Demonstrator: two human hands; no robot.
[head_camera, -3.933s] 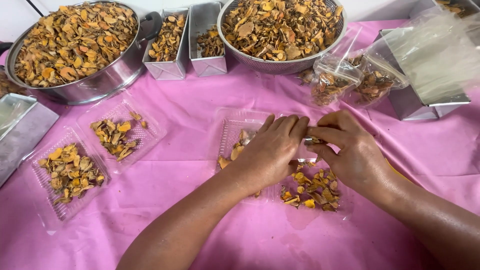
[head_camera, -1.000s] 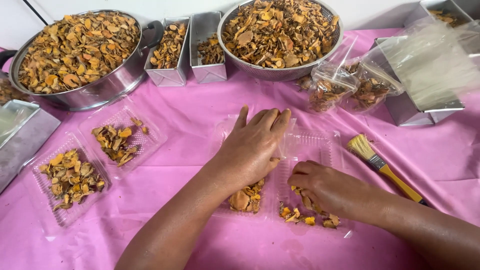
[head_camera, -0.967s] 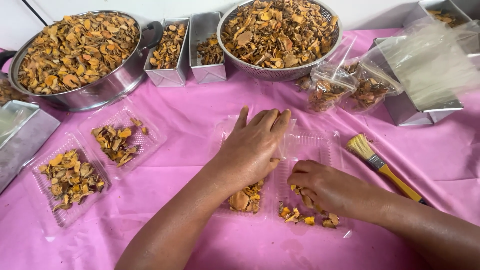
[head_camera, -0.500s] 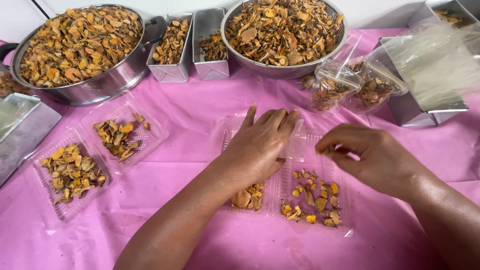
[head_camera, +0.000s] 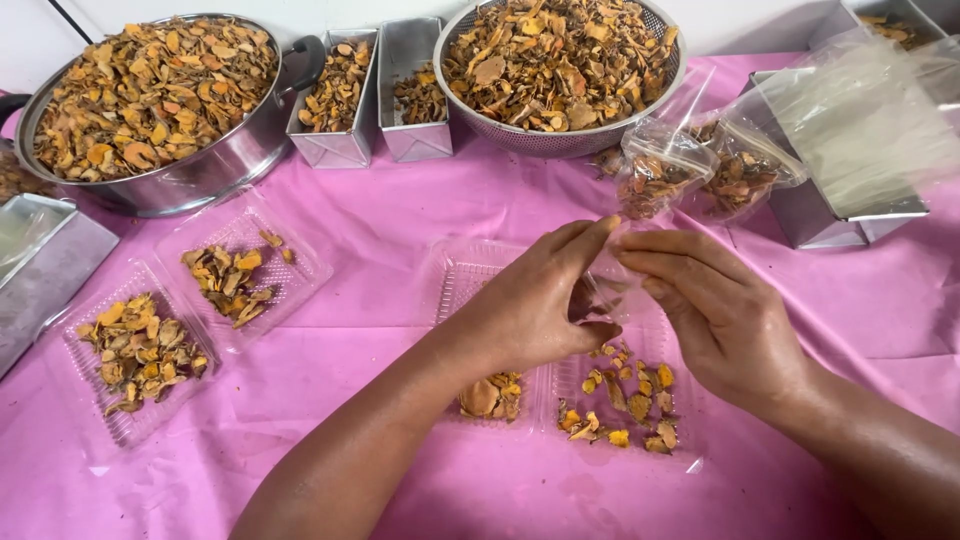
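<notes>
Clear hinged clamshell tray (head_camera: 615, 385) lies open on pink bench (head_camera: 400, 230), directly under both hands, long axis left-right. Left hand (head_camera: 535, 305) above left half, fingers pinching together; right hand (head_camera: 725, 315) above right half, fingers loosely extended. Grip contents: cannot tell. Dried orange slices (head_camera: 625, 400) in tray.

Two hands work over the pink cloth (head_camera: 400, 210): the left hand (head_camera: 535, 305) and the right hand (head_camera: 725, 315). Beside them lie four clear plastic trays (head_camera: 250, 265) holding dried orange-yellow slices. Beyond the trays stand two big round metal vessels: one pot (head_camera: 150, 100) and one mesh strainer bowl (head_camera: 560, 65). Between those sit two small rectangular tins (head_camera: 335, 100). Right of the strainer lie two filled clear bags (head_camera: 660, 170).
</notes>
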